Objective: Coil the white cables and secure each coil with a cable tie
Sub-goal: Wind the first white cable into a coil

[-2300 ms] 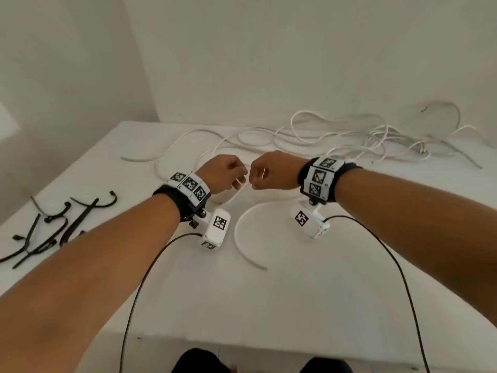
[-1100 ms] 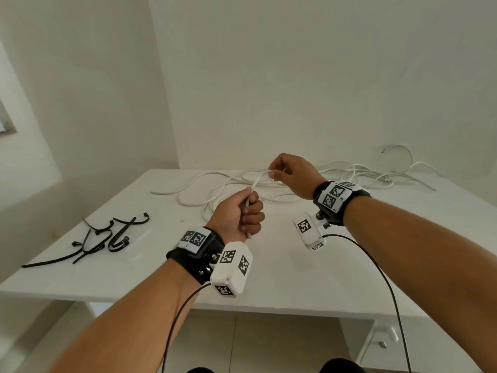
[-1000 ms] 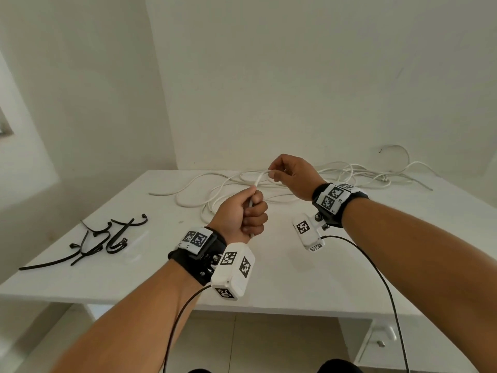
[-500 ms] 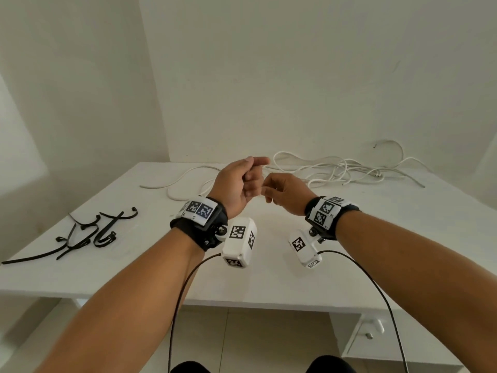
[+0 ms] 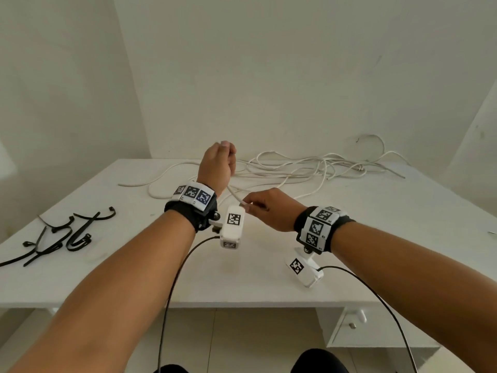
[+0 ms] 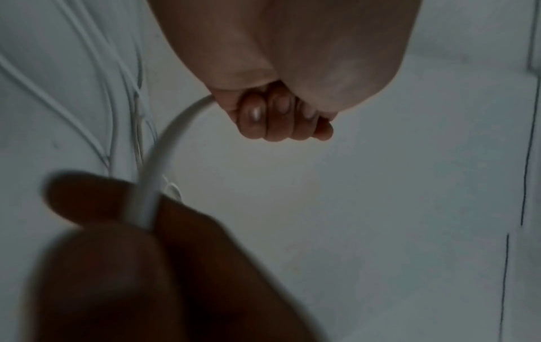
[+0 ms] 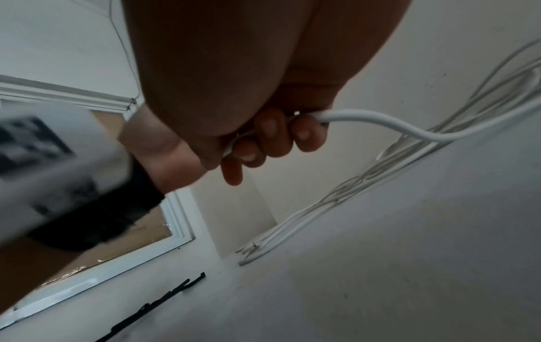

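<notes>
A tangle of white cables (image 5: 309, 168) lies at the back of the white table (image 5: 390, 224). My left hand (image 5: 219, 160) is raised above the table in a fist and grips one white cable (image 6: 166, 143). That cable runs down to my right hand (image 5: 258, 208), which pinches it close to its end (image 5: 242, 203) beside the left wrist camera. In the right wrist view my right fingers (image 7: 272, 138) curl round the cable (image 7: 380, 120). Several black cable ties (image 5: 61, 235) lie at the table's left side, apart from both hands.
Walls close in behind and to the left of the table. A drawer (image 5: 355, 324) sits under the table's right front. Black camera leads (image 5: 172, 286) hang from both wrists over the near table edge. The tie ends (image 7: 175, 289) show low in the right wrist view.
My left hand has risen and moved away from me with the cable. My right hand has dropped lower and nearer, so a short span of cable now runs between them.
</notes>
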Motion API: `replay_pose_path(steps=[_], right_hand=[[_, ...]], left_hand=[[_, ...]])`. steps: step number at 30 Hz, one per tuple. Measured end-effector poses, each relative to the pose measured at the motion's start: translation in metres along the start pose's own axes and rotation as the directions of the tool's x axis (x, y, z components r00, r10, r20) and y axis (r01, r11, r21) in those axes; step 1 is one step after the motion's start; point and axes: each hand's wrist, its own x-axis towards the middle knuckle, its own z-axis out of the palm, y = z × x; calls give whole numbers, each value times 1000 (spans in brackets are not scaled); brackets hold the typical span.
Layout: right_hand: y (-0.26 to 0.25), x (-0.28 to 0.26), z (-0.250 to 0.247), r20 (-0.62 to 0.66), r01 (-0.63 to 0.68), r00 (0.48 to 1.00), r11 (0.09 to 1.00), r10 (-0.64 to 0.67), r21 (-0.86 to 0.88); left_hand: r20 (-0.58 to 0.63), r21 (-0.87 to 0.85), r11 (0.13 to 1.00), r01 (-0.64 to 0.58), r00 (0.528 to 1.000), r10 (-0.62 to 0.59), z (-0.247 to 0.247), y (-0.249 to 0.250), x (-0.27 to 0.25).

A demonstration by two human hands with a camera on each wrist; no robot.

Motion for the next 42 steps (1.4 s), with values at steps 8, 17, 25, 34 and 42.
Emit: replay_pose_path(steps=[8,17,25,34,42], right_hand=[[4,-6,-21,-5,66,998,996,-66,-66],[4,-16,-55,-40,72,996,993,-76,-92],[-4,-15,-91,-65,-3,998,1000,1,-29],[16,-1,-96,-211,-31,974,969,85,247],[10,15,-70,-303,127,952,831,52,541]], left_hand=[[384,569,809,-145,917,-107,10,-23,-20],[527,547,827,-132,821,-218,26,-24,-35],[485,335,933,131,825,-290,23,-24,-48],[508,57,961,271,820,-262,18,-7,-60],[532,-188,947,261,837,-125,13,28,-56]])
